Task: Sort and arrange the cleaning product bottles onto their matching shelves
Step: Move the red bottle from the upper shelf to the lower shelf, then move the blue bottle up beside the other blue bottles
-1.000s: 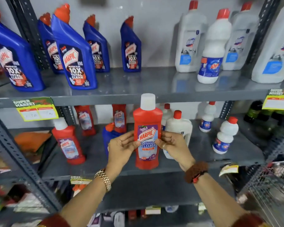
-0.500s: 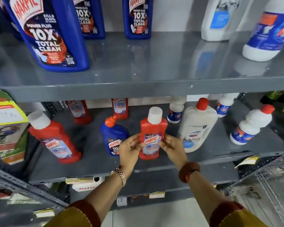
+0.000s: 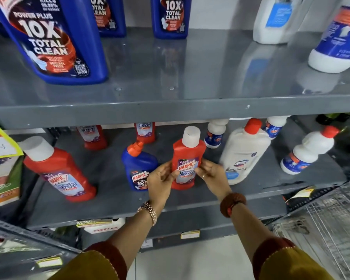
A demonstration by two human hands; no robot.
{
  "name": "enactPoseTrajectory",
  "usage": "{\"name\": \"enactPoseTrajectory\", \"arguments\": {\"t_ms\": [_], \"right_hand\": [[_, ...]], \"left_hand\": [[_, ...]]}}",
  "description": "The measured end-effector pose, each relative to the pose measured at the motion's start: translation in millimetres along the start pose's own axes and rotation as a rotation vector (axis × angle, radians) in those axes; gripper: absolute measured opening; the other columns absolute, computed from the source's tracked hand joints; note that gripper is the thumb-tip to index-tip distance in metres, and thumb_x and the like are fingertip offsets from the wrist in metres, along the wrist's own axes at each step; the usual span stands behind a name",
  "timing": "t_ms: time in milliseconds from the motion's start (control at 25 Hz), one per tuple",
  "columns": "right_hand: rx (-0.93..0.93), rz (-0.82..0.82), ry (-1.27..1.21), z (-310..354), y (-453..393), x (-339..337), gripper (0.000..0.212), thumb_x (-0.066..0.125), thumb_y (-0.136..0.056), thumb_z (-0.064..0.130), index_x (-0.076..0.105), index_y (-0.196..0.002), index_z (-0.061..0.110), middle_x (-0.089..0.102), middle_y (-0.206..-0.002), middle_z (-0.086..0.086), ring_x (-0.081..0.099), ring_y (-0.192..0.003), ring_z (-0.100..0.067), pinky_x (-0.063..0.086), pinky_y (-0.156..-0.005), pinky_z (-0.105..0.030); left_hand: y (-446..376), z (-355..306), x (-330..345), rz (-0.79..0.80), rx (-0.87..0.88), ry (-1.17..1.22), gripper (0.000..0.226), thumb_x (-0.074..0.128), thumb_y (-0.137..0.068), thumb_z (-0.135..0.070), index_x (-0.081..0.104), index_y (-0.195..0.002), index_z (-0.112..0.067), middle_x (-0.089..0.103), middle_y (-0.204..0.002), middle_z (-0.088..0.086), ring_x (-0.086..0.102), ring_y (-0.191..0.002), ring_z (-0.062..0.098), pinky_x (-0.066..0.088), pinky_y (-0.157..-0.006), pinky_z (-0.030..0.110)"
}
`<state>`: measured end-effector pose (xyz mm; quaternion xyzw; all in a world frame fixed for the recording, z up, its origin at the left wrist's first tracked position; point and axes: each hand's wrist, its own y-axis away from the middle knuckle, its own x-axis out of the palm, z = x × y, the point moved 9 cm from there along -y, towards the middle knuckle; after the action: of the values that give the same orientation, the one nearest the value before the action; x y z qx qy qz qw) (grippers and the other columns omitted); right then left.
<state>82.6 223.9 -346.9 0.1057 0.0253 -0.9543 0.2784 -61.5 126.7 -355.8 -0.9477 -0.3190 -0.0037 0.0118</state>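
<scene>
A red Harpic bathroom cleaner bottle with a white cap stands upright on the middle grey shelf. My left hand grips its left side and my right hand grips its right side. Just left of it stands a small blue Harpic bottle with an orange cap. A large white bottle with a red cap leans just right of my right hand. Another red Harpic bottle stands at the left of this shelf.
Two more red bottles stand at the back, and small white bottles to the right. The upper shelf carries big blue Harpic bottles on the left and white bottles on the right. A wire basket is at the lower right.
The red bottle came down from in front of the upper shelf edge onto the middle shelf, both hands still on it. The view moved closer and lower.
</scene>
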Motion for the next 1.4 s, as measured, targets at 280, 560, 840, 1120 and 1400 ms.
{"name": "enactPoseTrajectory", "arguments": {"t_ms": [280,560,840,1120,1400], "right_hand": [[0.306,0.063,0.264,-58.6,42.6,6.5,0.021,0.058,-0.082,0.002,0.069,-0.099,0.008,0.067,-0.093,-0.007,0.062,-0.09,-0.02,0.053,-0.085,-0.036],[0.219,0.225,0.129,-37.9,44.7,79.4,0.026,0.057,-0.084,0.003,0.065,-0.107,0.012,0.068,-0.108,-0.007,0.063,-0.103,-0.02,0.051,-0.086,-0.027],[0.178,0.294,0.117,-13.9,7.0,135.6,0.061,0.052,-0.085,-0.004,0.028,-0.138,0.01,0.045,-0.14,-0.008,0.042,-0.131,-0.023,0.036,-0.107,-0.035],[0.171,0.146,0.132,-17.6,-19.1,142.3,0.051,0.062,-0.08,0.005,0.045,-0.127,0.015,0.06,-0.125,-0.012,0.057,-0.114,-0.027,0.046,-0.099,-0.048],[0.148,0.187,0.075,-18.3,16.8,132.1,0.047,0.063,-0.079,0.002,0.049,-0.122,0.015,0.062,-0.121,-0.011,0.059,-0.112,-0.024,0.049,-0.096,-0.043]], "left_hand": [[53.2,35.8,-62.3,-0.053,-0.083,-0.132,0.034,0.068,-0.08,-0.011,0.065,-0.114,-0.011,0.069,-0.103,-0.012,0.066,-0.095,-0.002,0.049,-0.08,0.006],[50.5,34.9,-165.1,-0.2,-0.055,-0.431,0.026,0.064,-0.083,-0.01,0.067,-0.108,-0.007,0.067,-0.114,0.005,0.064,-0.098,0.012,0.044,-0.075,-0.003],[5.8,12.7,-144.7,-0.01,-0.036,-0.312,0.039,0.06,-0.083,0.002,0.055,-0.122,-0.001,0.06,-0.118,0.0,0.062,-0.099,-0.005,0.046,-0.08,0.003],[-18.5,20.8,-127.0,0.157,-0.094,-0.286,0.039,0.067,-0.077,0.003,0.058,-0.115,-0.003,0.066,-0.11,0.009,0.065,-0.087,-0.005,0.051,-0.09,0.02],[17.5,27.1,-125.2,0.093,-0.125,-0.277,0.038,0.063,-0.076,0.011,0.059,-0.113,0.002,0.065,-0.111,0.01,0.065,-0.08,-0.011,0.052,-0.079,0.011]]}}
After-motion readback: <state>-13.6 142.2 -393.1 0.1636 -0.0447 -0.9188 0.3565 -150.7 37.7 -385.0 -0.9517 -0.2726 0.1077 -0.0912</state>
